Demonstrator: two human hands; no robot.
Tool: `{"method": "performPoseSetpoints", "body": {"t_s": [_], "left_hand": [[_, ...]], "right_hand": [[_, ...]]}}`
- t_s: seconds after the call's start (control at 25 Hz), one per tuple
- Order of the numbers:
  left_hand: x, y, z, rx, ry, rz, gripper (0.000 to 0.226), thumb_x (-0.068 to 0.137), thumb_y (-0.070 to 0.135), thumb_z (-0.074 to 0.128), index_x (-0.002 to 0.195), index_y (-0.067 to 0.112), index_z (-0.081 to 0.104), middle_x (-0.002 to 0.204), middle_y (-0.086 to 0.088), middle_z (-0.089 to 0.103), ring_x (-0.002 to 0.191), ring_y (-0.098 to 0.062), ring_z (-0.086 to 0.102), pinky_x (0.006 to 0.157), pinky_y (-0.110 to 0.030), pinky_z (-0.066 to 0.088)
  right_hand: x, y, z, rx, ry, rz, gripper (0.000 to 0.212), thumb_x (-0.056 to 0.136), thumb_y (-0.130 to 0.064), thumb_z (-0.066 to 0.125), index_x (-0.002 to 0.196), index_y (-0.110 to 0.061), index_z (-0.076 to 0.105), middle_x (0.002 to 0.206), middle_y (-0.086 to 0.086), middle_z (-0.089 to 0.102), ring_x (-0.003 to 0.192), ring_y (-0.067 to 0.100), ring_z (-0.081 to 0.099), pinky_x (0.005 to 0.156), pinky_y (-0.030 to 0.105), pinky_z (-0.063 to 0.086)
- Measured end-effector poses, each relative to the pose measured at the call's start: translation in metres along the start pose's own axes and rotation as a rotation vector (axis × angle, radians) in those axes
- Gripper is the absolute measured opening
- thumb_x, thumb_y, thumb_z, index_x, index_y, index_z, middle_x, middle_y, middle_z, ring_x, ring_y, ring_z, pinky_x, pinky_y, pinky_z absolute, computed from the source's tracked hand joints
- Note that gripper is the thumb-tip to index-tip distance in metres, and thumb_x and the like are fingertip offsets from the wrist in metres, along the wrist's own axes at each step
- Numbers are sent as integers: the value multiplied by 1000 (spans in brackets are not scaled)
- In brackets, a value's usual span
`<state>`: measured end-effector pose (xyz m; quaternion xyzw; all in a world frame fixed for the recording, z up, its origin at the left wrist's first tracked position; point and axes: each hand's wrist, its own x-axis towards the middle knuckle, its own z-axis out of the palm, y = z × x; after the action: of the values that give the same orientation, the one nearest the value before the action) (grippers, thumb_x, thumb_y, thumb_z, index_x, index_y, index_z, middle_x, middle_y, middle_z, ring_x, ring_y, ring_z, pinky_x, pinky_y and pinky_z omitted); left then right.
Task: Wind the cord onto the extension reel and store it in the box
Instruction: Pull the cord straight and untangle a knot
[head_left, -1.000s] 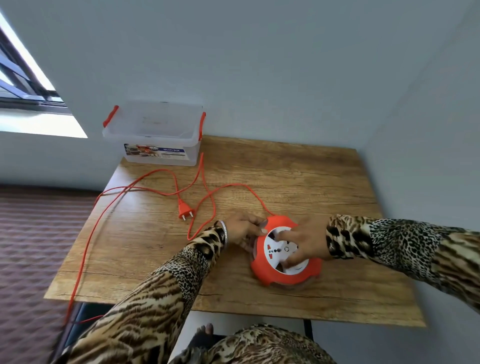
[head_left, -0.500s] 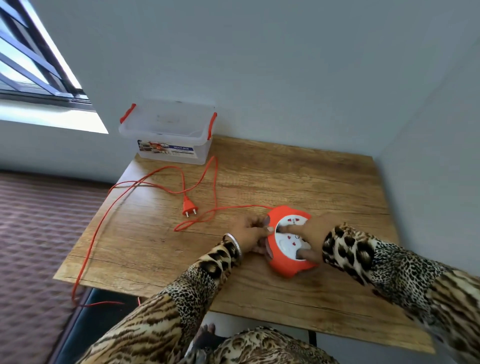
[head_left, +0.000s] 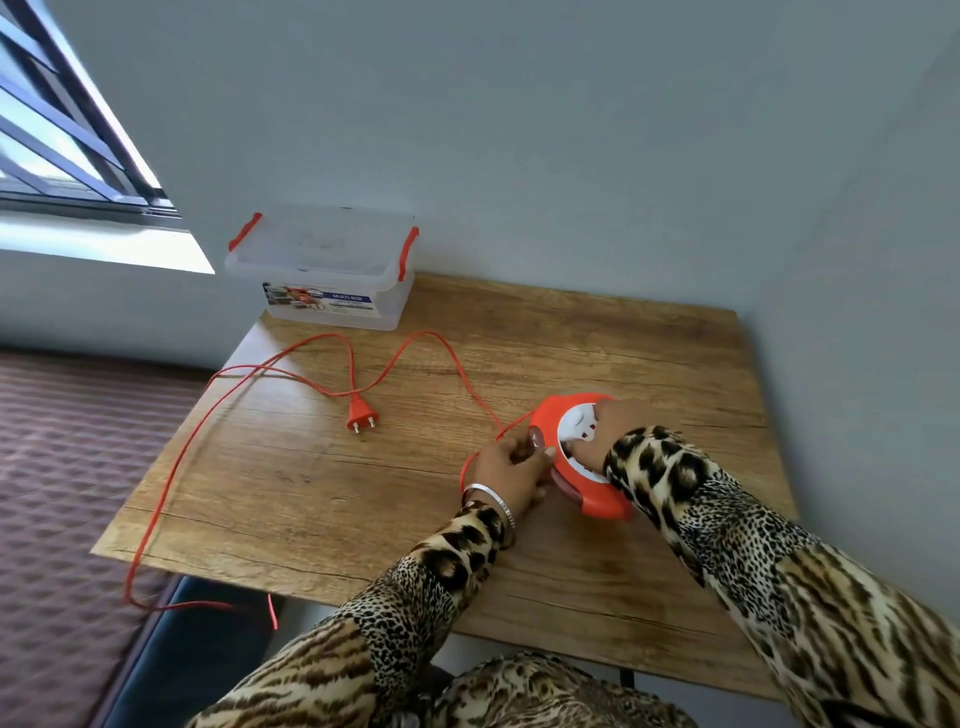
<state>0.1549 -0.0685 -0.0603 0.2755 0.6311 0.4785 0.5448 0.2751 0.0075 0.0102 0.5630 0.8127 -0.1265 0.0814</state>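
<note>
Clearly the winding step is in hand, and it appears to be at an early stage. The orange reel (head_left: 582, 457) is held tilted on the wooden surface (head_left: 597, 358), near its right side. The left hand (head_left: 511, 467) is curled against the reel's left edge, where the cord (head_left: 457, 364) runs in; the cord seems to be pinched in its fingers, though the exact contact is partly hidden. The right hand (head_left: 610, 421) is laid over the white socket face of the reel, fingers bent onto it; whether a winding knob is gripped there cannot be told.

Most of the cord is not yet wound. It is looped across the surface, draped over the left edge and down toward the floor, with the plug (head_left: 362, 415) lying loose near the middle. The clear box (head_left: 332, 306), red clips at its ends, is set at the far left corner against the wall, well apart from the reel; its lid appears to be on.

For the next move, steady turning of the reel would be called for while the cord is fed evenly by the left hand. Care would be needed that the hanging length is not snagged on the surface's edge.
</note>
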Motion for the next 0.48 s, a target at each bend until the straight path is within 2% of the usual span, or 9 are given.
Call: {"method": "performPoseSetpoints", "body": {"t_s": [0.08,0.12,0.2,0.24,0.32,0.4,0.48], "left_hand": [[-4,7,-17,124,2,0,15,84,12,69,98,12,66,76,1,65,61,-13,62,61,-33,58],[-6,10,-30,209,18,35,10,82,11,71,91,14,66,72,2,64,57,-11,61,59,-31,58],[-13,19,-63,424,95,200,11,80,13,72,79,23,68,67,8,64,54,-5,60,55,-22,56],[-18,25,-79,477,145,297,14,79,14,71,76,26,67,66,10,64,55,-6,61,55,-23,55],[-25,37,-107,437,259,464,14,80,13,70,76,26,66,67,9,64,56,-16,62,54,-31,54],[-20,47,-128,443,360,527,9,81,13,68,80,22,66,71,7,64,56,-17,59,55,-31,52],[-6,57,-136,621,338,515,14,82,9,64,90,20,68,81,5,67,62,-12,59,65,-27,52]], "right_hand": [[1,-1,0,-55,-51,36,41,82,-43,53,104,-10,62,111,9,65,102,27,59,78,28,42],[2,-3,0,-70,-91,43,46,84,-45,51,113,-11,59,119,9,61,108,26,56,81,27,40],[7,-13,-7,-85,-208,42,48,92,-39,45,127,-7,50,132,9,54,120,24,50,88,26,38],[10,-18,-12,-114,-275,20,47,95,-36,43,132,-6,46,137,10,50,125,24,46,94,26,35],[15,-28,-14,-184,-352,-35,42,97,-31,43,131,-7,48,136,11,51,124,26,46,100,30,36],[18,-36,-12,-270,-276,-54,37,93,-29,49,125,-11,55,125,10,57,113,25,54,97,34,44],[17,-43,-6,-179,-27,-68,34,86,-28,56,118,-18,58,114,4,59,102,23,57,86,37,51]]}}
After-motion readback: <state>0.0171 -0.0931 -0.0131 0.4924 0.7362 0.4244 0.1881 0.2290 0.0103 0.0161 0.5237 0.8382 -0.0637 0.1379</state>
